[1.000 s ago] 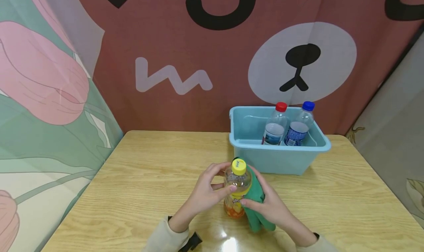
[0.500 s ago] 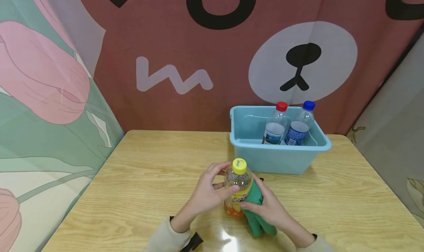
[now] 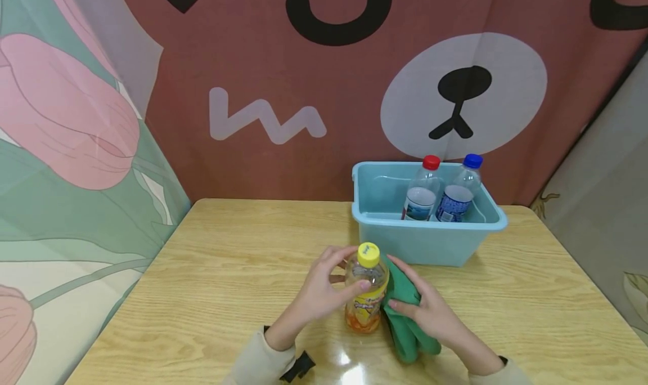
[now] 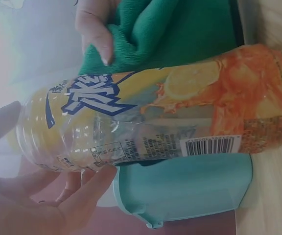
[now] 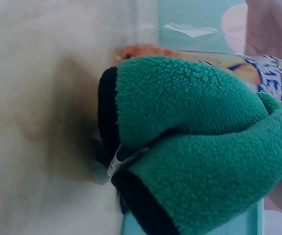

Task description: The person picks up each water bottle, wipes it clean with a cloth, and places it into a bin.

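Observation:
A clear drink bottle (image 3: 365, 306) with a yellow cap and an orange-and-yellow label stands upright on the table. My left hand (image 3: 324, 290) grips it around the upper part, thumb in front and fingers behind. My right hand (image 3: 432, 313) holds a folded green cloth (image 3: 406, 340) on the bottle's right side. In the left wrist view, the cloth (image 4: 146, 34) lies close along the bottle's label (image 4: 146, 117); whether it touches is hard to tell. Fluffy folds with a dark edge and a small white tag show on the cloth (image 5: 195, 127) in the right wrist view.
Behind the hands sits a light blue bin (image 3: 415, 245) holding a red-capped bottle (image 3: 421, 196) and a blue-capped bottle (image 3: 457, 196). A black strap end (image 3: 298, 367) hangs by the left sleeve. A printed curtain (image 3: 273, 171) closes off the table's back edge.
My right hand has shifted right with the cloth, so more of the bottle's label shows. The cloth's folds lie differently. My left hand keeps its grip, with the bottle only slightly farther right.

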Action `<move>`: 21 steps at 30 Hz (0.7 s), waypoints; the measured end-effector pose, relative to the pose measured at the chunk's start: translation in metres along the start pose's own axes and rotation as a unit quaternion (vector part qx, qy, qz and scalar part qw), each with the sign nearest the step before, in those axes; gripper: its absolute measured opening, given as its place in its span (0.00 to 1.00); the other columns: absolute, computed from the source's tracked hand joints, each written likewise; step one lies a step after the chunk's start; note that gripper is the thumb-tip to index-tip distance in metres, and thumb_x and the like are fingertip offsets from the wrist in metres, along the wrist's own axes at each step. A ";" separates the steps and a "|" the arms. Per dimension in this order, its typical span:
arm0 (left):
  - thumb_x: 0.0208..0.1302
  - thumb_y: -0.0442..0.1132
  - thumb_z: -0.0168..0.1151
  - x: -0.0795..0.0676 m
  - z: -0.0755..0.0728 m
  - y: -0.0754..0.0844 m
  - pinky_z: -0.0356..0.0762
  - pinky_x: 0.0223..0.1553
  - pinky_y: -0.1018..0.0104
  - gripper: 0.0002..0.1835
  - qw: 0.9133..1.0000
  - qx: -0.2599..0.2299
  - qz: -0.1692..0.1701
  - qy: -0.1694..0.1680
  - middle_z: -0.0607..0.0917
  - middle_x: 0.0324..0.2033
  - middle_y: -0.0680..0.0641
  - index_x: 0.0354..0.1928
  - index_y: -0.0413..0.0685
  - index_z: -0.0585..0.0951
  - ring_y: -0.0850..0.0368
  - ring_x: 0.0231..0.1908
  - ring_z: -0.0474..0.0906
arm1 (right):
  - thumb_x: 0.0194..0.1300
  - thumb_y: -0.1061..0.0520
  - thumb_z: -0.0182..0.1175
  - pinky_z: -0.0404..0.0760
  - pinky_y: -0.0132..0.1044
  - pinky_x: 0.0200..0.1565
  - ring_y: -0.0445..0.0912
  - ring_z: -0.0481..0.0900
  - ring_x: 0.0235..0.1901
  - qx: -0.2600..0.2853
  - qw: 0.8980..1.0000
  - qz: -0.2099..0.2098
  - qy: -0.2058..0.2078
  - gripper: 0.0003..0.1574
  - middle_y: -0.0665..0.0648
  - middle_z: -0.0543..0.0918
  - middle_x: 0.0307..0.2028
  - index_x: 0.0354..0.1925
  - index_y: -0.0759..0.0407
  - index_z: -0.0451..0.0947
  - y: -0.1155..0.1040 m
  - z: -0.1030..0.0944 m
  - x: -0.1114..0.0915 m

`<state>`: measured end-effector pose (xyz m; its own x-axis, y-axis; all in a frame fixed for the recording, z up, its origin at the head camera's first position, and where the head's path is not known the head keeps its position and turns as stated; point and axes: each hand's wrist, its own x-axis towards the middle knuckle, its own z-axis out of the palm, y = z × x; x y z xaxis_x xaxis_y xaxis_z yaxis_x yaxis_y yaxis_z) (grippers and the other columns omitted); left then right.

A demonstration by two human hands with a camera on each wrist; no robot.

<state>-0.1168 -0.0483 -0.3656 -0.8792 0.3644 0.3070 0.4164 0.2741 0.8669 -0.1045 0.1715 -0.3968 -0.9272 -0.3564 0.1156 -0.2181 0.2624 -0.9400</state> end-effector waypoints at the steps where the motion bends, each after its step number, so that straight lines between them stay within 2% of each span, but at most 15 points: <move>1: 0.54 0.42 0.66 0.001 0.000 0.000 0.77 0.42 0.68 0.31 1.000 -0.007 -0.002 -0.005 0.72 0.48 0.44 0.60 0.46 0.69 0.49 0.48 0.71 | 0.56 0.63 0.62 0.63 0.56 0.58 0.59 0.60 0.61 0.001 1.000 -0.003 -0.001 0.46 0.63 0.58 0.65 0.68 0.51 0.53 -0.001 -0.003 0.000; 5: 0.55 0.37 0.66 0.003 -0.003 -0.002 0.76 0.44 0.67 0.30 0.998 -0.052 -0.012 -0.018 0.73 0.48 0.43 0.60 0.40 0.67 0.48 0.48 0.71 | 0.57 0.61 0.62 0.68 0.39 0.57 0.56 0.58 0.62 0.006 1.000 -0.022 -0.009 0.47 0.61 0.56 0.66 0.69 0.50 0.51 -0.007 -0.014 0.002; 9: 0.54 0.34 0.65 0.006 -0.005 -0.003 0.76 0.46 0.66 0.26 0.995 -0.097 -0.021 -0.026 0.74 0.48 0.42 0.55 0.37 0.70 0.47 0.50 0.70 | 0.57 0.62 0.61 0.65 0.25 0.54 0.55 0.56 0.63 0.009 0.998 -0.054 -0.018 0.46 0.61 0.55 0.67 0.69 0.51 0.51 -0.015 -0.021 0.005; 12: 0.55 0.33 0.65 0.006 -0.007 -0.005 0.76 0.47 0.65 0.24 0.994 -0.106 -0.017 -0.031 0.74 0.49 0.42 0.54 0.37 0.71 0.47 0.50 0.70 | 0.57 0.63 0.61 0.66 0.25 0.54 0.53 0.58 0.62 0.005 0.997 -0.072 -0.030 0.46 0.60 0.56 0.66 0.69 0.52 0.51 -0.020 -0.022 0.009; 17: 0.58 0.34 0.62 0.001 -0.007 -0.007 0.77 0.43 0.67 0.24 0.998 -0.056 -0.004 -0.028 0.74 0.50 0.41 0.57 0.37 0.71 0.47 0.48 0.71 | 0.58 0.60 0.61 0.69 0.31 0.54 0.49 0.63 0.60 -0.007 0.995 -0.084 -0.057 0.45 0.59 0.59 0.65 0.69 0.49 0.52 -0.026 -0.016 0.013; 21: 0.58 0.39 0.63 -0.002 -0.004 -0.003 0.78 0.43 0.67 0.29 0.999 -0.031 0.005 -0.030 0.73 0.51 0.41 0.60 0.38 0.68 0.46 0.51 0.71 | 0.57 0.57 0.63 0.70 0.38 0.54 0.53 0.65 0.59 -0.020 0.994 -0.084 -0.068 0.47 0.59 0.60 0.65 0.69 0.47 0.51 -0.029 -0.013 0.015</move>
<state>-0.1174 -0.0535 -0.3667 -0.8587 0.4208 0.2925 0.4077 0.2153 0.8874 -0.1161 0.1701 -0.3634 -0.8275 -0.5158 0.2219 -0.3800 0.2235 -0.8976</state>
